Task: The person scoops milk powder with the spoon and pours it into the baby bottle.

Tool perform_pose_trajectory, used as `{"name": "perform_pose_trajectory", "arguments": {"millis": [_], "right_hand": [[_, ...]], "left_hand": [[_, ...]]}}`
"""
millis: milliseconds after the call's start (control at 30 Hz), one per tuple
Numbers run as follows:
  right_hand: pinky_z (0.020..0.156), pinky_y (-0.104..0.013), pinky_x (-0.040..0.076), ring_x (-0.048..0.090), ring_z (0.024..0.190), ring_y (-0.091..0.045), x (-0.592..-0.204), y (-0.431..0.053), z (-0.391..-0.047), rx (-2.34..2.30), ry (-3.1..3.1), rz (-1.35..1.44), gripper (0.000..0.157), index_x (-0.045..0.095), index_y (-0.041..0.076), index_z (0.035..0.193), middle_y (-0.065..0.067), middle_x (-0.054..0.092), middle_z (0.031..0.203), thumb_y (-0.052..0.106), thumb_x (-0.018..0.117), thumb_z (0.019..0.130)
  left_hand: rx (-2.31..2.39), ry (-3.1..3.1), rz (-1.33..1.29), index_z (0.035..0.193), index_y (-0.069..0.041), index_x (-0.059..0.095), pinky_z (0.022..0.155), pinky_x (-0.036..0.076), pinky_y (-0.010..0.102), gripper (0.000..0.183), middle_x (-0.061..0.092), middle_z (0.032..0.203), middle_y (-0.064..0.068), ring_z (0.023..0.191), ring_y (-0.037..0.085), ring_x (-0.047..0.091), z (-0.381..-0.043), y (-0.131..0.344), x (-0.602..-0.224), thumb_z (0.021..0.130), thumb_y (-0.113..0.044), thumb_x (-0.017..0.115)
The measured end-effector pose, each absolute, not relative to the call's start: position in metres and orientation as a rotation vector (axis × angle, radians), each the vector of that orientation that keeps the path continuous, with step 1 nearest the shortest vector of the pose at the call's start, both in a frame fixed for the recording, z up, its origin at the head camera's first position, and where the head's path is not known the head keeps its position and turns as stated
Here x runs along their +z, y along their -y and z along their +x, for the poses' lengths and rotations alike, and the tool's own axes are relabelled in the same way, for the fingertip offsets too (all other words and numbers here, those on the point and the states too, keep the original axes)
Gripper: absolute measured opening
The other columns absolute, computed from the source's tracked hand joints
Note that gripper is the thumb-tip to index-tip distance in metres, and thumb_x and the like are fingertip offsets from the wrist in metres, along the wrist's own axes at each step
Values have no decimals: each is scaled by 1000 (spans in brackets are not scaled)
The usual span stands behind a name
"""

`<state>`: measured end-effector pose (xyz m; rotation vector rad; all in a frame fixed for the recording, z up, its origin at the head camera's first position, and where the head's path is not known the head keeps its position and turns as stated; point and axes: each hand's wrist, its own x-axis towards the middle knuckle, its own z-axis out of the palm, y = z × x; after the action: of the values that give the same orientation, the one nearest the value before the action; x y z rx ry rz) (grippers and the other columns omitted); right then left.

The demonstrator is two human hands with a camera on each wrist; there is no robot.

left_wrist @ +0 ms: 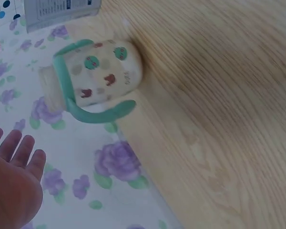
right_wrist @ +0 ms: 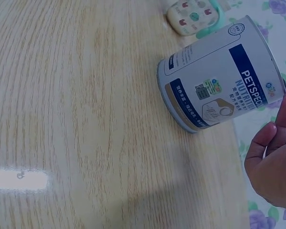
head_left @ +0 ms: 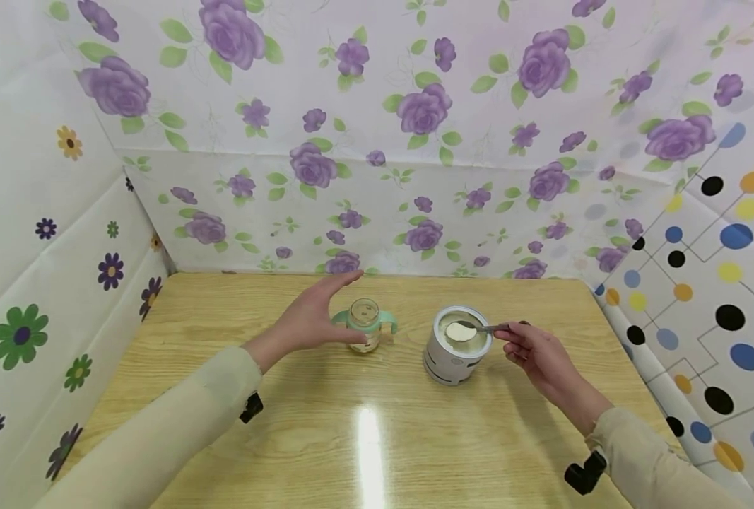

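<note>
My right hand [head_left: 538, 357] pinches the handle of a spoon [head_left: 487, 328] whose bowl carries a heap of pale powder over the mouth of a can [head_left: 451, 364]. Pale powder also shows inside that can. In the right wrist view the can [right_wrist: 219, 76] stands upright with a printed label. To its left on the table is a lidless baby bottle [head_left: 364, 322] with green handles and printed figures. My left hand [head_left: 307, 314] is beside the bottle, thumb and fingers spread wide. The left wrist view shows the bottle [left_wrist: 105, 71] apart from the left hand [left_wrist: 14, 181].
The wooden table [head_left: 275, 431] carries a bright light reflection near its front. Behind it hangs a purple-flowered cloth [head_left: 377, 198]. Patterned cloths also hang at the left [head_left: 33, 283] and right [head_left: 701, 318] sides.
</note>
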<state>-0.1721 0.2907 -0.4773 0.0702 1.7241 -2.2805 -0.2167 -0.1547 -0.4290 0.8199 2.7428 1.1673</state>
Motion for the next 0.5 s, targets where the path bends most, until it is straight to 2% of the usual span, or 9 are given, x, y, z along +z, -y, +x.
{"name": "perform_pose_trajectory", "arguments": {"millis": [100,233,333,500], "right_hand": [[83,-24,59,70,84,-8,-478,-291,-172,-2279,-1723,60,31,80,12,113,4,81,104,25,52,116],[83,-24,59,70,83,-8,-479,-291,-172,-2280,-1711,68,31,80,12,113,3,81,103,25,52,116],[83,-24,59,70,83,-7,-479,-291,-172,-2280,-1707,72,31,80,13,112,4,81,102,25,52,116],[83,-24,60,70,83,-7,-479,-288,-172,-2281,-1722,94,30,81,14,110,3,81,101,25,54,115]], "left_hand": [[1188,-2712,803,168,-19,36,117,41,66,113,43,168,7,150,39,45,-222,161,-438,78,-44,98],[1241,-2634,757,169,-21,35,121,35,64,111,43,168,8,152,38,43,-229,167,-454,79,-39,97],[1270,-2580,703,169,-23,35,125,33,59,109,41,169,7,153,35,42,-233,169,-468,81,-39,96],[1323,-2518,674,167,-18,37,126,32,53,106,43,168,10,152,35,43,-238,168,-487,82,-36,96]]}}
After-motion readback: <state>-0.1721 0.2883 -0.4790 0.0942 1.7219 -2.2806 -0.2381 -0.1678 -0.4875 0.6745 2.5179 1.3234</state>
